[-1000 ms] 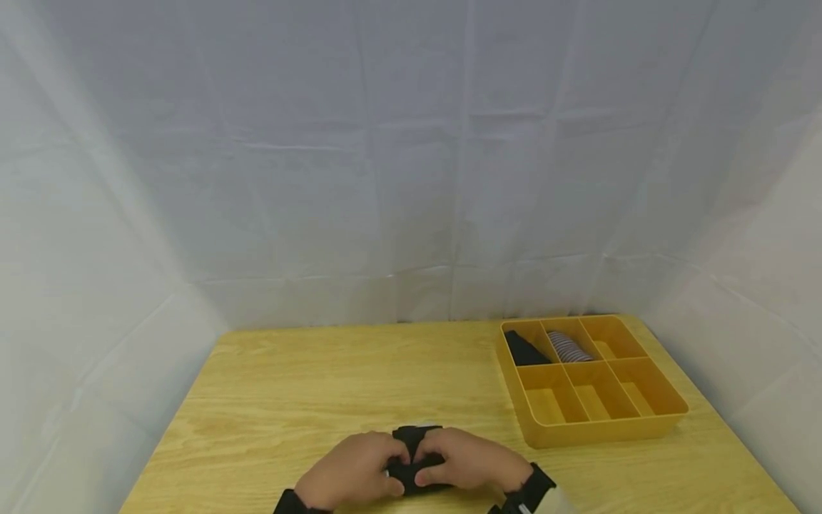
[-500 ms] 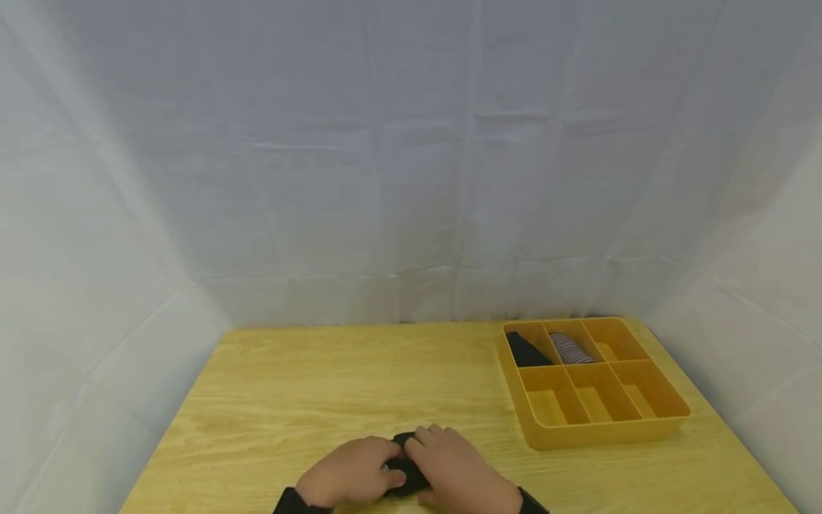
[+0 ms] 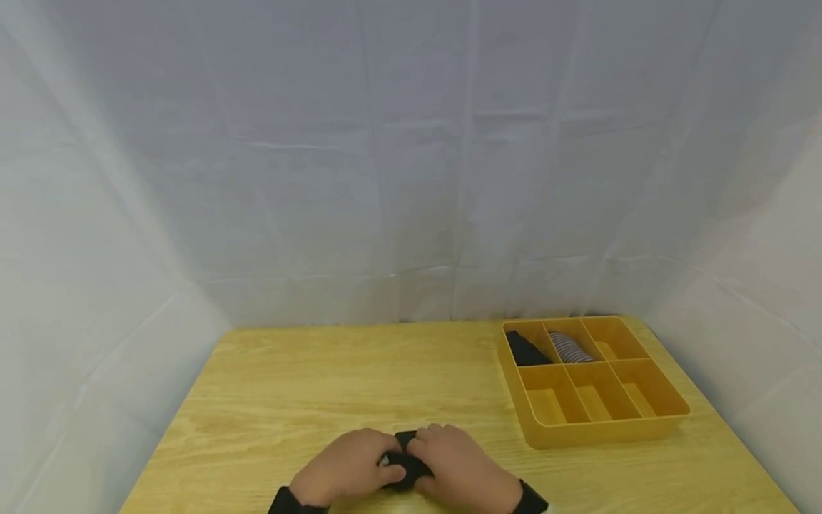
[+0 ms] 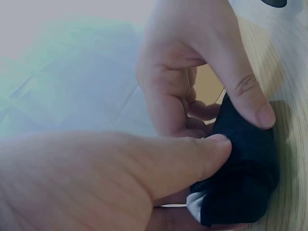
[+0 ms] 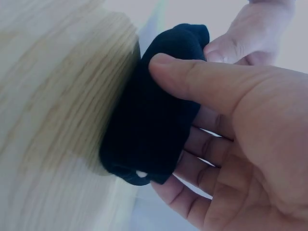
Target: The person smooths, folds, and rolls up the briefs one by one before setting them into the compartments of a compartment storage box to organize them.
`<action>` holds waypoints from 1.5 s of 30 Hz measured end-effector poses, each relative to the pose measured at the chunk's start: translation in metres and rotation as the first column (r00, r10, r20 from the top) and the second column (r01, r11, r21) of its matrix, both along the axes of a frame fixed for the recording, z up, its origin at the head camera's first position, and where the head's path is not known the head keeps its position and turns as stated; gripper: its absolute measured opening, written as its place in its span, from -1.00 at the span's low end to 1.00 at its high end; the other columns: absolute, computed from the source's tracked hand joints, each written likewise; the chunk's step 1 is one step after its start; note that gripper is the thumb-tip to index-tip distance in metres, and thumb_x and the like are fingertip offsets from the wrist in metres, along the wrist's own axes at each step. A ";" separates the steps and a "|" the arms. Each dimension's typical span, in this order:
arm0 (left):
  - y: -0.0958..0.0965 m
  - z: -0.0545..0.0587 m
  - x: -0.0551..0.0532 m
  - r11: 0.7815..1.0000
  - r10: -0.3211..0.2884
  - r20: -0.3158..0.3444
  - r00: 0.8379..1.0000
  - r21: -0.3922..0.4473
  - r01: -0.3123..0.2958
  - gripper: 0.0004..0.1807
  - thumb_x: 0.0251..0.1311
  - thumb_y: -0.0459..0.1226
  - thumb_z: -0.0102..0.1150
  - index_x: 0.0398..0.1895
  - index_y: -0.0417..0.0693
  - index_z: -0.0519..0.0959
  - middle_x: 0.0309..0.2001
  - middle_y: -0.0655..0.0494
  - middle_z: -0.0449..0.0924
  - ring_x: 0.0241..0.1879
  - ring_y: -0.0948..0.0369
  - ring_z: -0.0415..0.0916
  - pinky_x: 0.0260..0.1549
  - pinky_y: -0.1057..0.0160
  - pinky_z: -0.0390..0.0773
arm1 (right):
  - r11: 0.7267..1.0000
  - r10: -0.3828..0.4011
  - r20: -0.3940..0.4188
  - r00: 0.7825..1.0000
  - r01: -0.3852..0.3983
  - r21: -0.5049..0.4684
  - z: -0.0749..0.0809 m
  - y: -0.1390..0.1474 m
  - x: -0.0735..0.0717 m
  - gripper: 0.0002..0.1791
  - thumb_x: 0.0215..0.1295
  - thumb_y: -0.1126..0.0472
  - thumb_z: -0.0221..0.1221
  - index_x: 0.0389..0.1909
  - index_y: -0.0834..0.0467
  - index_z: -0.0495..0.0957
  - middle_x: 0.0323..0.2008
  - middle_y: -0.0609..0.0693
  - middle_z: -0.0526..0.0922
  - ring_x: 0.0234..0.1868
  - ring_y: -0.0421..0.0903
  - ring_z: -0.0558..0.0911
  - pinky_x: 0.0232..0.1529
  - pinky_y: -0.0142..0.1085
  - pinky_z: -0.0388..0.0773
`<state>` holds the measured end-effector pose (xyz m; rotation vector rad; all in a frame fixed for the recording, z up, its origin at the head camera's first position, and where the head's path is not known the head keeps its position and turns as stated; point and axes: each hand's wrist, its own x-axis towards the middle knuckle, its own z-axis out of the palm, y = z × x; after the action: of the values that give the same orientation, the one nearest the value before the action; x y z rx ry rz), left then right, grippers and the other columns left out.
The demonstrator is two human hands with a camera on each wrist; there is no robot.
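Observation:
A black sock (image 3: 411,472), folded into a compact bundle, is between both hands near the front of the table. My left hand (image 3: 347,465) grips its left end, the thumb (image 4: 211,149) on the near face and the fingers mostly hidden behind. A small pale patch shows at that end in the left wrist view. From the other side my right hand (image 3: 465,467) holds the bundle, its thumb (image 5: 168,72) pressing the dark fabric and its fingers curled along the far side. In the right wrist view the sock (image 5: 149,120) stands against the wooden surface.
A yellow six-part organizer box (image 3: 604,430) stands at the right on the wooden table (image 3: 308,385). Its back-left compartment holds a dark folded cloth (image 3: 526,351); the one beside it, a striped piece (image 3: 570,348). White sheeting (image 3: 411,178) encloses the back and sides.
The right hand has shifted from pinching with its fingertips to wrapping over the right side of the sock. The bundle looks more compact, and the left hand stays at its left end.

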<state>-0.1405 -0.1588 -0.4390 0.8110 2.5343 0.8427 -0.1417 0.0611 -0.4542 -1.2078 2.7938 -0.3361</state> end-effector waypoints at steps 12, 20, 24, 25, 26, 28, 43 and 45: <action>0.007 0.007 0.001 0.996 0.002 -0.235 0.972 -0.087 -0.023 -0.66 0.10 0.00 0.54 -0.14 0.11 0.66 -0.22 0.36 0.57 -0.25 0.39 0.49 -0.27 0.28 0.56 | 0.985 -0.019 0.237 0.971 0.059 -0.160 -0.004 0.012 -0.010 -0.77 0.34 -0.02 0.37 -0.03 -0.10 0.70 -0.17 -0.33 0.63 -0.19 -0.41 0.54 -0.12 -0.40 0.54; 0.016 -0.001 0.005 0.995 -0.031 -0.259 0.965 -0.099 0.005 -0.52 -0.02 -0.07 0.62 -0.10 0.21 0.52 -0.17 0.40 0.48 -0.17 0.35 0.42 -0.19 0.27 0.53 | 0.970 0.012 0.423 0.906 0.093 -0.226 -0.009 0.017 -0.017 -0.76 0.45 0.00 0.27 0.05 -0.05 0.65 -0.07 -0.34 0.64 -0.10 -0.42 0.56 -0.02 -0.38 0.54; 0.016 -0.003 0.005 0.997 -0.029 -0.253 0.967 -0.071 0.011 -0.57 0.01 -0.04 0.61 -0.14 0.23 0.54 -0.23 0.42 0.51 -0.24 0.41 0.43 -0.24 0.30 0.51 | 0.958 0.019 0.505 0.863 0.128 -0.256 -0.010 0.019 -0.020 -0.77 0.44 0.03 0.28 0.03 -0.03 0.66 -0.09 -0.34 0.65 -0.13 -0.42 0.56 -0.05 -0.39 0.52; 0.015 -0.004 0.004 0.998 -0.025 -0.241 0.970 -0.059 0.011 -0.59 0.02 -0.03 0.60 -0.16 0.24 0.55 -0.24 0.43 0.52 -0.26 0.42 0.44 -0.25 0.30 0.51 | 0.954 0.018 0.520 0.854 0.142 -0.266 -0.010 0.019 -0.020 -0.77 0.43 0.03 0.30 0.02 -0.04 0.67 -0.10 -0.34 0.65 -0.14 -0.41 0.57 -0.07 -0.39 0.52; 0.014 -0.005 0.003 0.999 -0.021 -0.228 0.973 -0.048 0.011 -0.61 0.02 -0.02 0.59 -0.18 0.25 0.57 -0.25 0.44 0.53 -0.26 0.44 0.45 -0.25 0.30 0.51 | 0.948 0.018 0.532 0.847 0.154 -0.278 -0.010 0.019 -0.020 -0.78 0.41 0.03 0.31 0.01 -0.04 0.67 -0.11 -0.34 0.66 -0.15 -0.40 0.57 -0.08 -0.39 0.52; 0.013 -0.007 0.001 1.000 -0.015 -0.206 0.979 -0.026 0.010 -0.65 0.04 0.00 0.58 -0.19 0.25 0.59 -0.25 0.45 0.55 -0.27 0.45 0.47 -0.26 0.31 0.51 | 0.937 0.018 0.531 0.847 0.171 -0.304 -0.010 0.019 -0.019 -0.78 0.38 0.02 0.34 -0.01 -0.06 0.67 -0.13 -0.33 0.66 -0.17 -0.39 0.57 -0.10 -0.40 0.51; 0.003 -0.017 -0.027 0.991 0.025 0.101 0.995 0.126 -0.038 -0.76 0.22 -0.04 0.46 -0.14 0.15 0.68 -0.28 0.35 0.59 -0.35 0.34 0.47 -0.33 0.29 0.48 | 0.998 0.006 -0.271 0.963 0.011 0.060 0.000 -0.001 0.017 -0.77 0.36 0.03 0.35 -0.06 -0.02 0.61 -0.20 -0.19 0.54 -0.19 -0.27 0.52 -0.07 -0.33 0.55; 0.002 -0.017 -0.028 0.988 0.038 0.130 0.991 0.142 -0.056 -0.74 0.23 -0.04 0.45 -0.13 0.14 0.61 -0.30 0.28 0.58 -0.39 0.30 0.47 -0.36 0.27 0.46 | 0.996 -0.003 -0.295 0.955 0.029 0.085 -0.004 -0.003 0.017 -0.74 0.33 0.04 0.37 -0.03 -0.01 0.61 -0.20 -0.19 0.54 -0.16 -0.25 0.53 -0.06 -0.32 0.55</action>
<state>-0.1686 -0.1569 -0.4564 0.7185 2.4109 1.0702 -0.1246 0.0578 -0.4584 -1.3139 3.0292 -0.0319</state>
